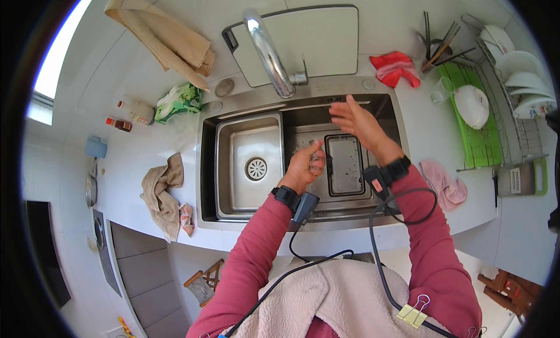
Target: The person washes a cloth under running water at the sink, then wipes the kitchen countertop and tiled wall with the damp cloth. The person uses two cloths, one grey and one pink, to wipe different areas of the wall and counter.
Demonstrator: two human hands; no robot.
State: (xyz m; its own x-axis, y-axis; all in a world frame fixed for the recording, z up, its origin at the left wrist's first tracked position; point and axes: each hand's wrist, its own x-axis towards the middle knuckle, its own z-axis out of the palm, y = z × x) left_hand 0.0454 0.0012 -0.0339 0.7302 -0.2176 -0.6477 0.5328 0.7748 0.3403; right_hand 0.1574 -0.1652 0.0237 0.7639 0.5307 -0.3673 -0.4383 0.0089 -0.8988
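My left hand [306, 164] is over the middle of the stainless steel sink [302, 226], its fingers curled. Something shiny or wet shows between them; I cannot tell what it is. Above the sink's right part, my right hand [356, 122] is held up with straight fingers and nothing in it. A black-rimmed rectangular tray [345, 171] lies on the sink floor below it. The left part holds a steel basin [238, 145] with a round drain strainer [256, 168]. A chrome faucet [271, 58] arches from the back rim; no running water is seen.
Behind the faucet leans a cutting board [323, 40]. A brown cloth [162, 189] lies left of the sink, a pink cloth [444, 185] right. Farther right stand a clear glass [442, 91], a white bowl [471, 106] and a wire dish rack [527, 139]. Cables hang from both wrists.
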